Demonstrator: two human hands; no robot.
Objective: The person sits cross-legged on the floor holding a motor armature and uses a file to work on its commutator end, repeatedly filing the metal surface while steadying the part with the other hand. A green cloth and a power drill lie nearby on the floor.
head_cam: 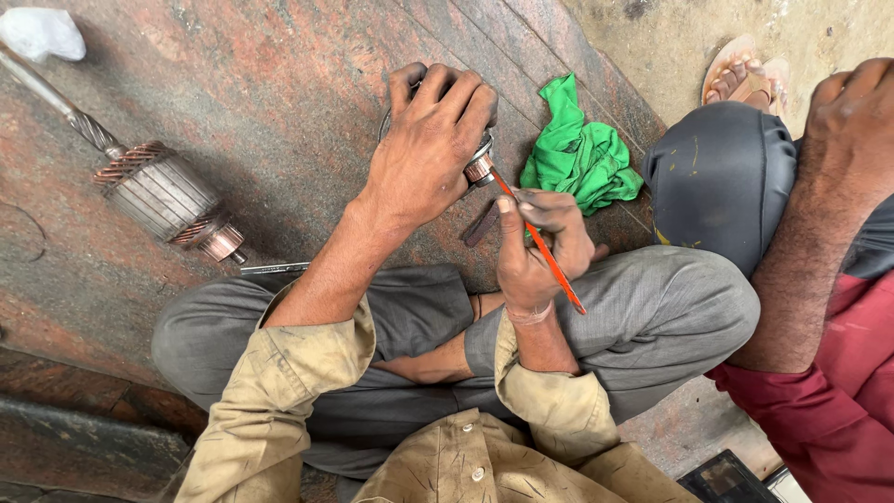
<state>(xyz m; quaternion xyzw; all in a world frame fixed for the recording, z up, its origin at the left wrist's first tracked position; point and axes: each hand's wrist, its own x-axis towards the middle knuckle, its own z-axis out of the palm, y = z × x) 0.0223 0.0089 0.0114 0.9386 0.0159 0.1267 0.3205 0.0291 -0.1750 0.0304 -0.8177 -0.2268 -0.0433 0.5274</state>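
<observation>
Broadly, the largest item is the rust-red, worn stone slab floor (279, 112), which fills the upper left of the view. The person sits cross-legged on it in grey trousers (652, 307) and a stained khaki shirt with rolled cuffs (307, 373).

A second person sits at right: dark knee covering (722, 177), red garment (838, 410), one hand (852, 102) resting on that knee, sandalled foot (745, 79) behind. Kept apart from the wearer's own hands.

Next in size, a spare grey steel motor armature w/ copper windings and a spiral-cut shaft (158, 191) lies on the slab at left, well apart from both hands. A crumpled green cloth (577, 154) lies on the slab just beside the right hand. A white crumpled bag (37, 33) sits at the top left corner.

Left hand (428, 149): fingers curled down over the round metal motor part w/ copper-coloured end (480, 168), clamped on it, pressing it to the slab in the centre of the view. Most of the part is hidden under the palm.

Right hand (540, 247): fingers pinched together on a thin orange rod-like tool (549, 261), held pencil-style. Tool tip touches the part's copper end; the rear end sticks out past the wrist. Tool type: cannot tell.
</observation>
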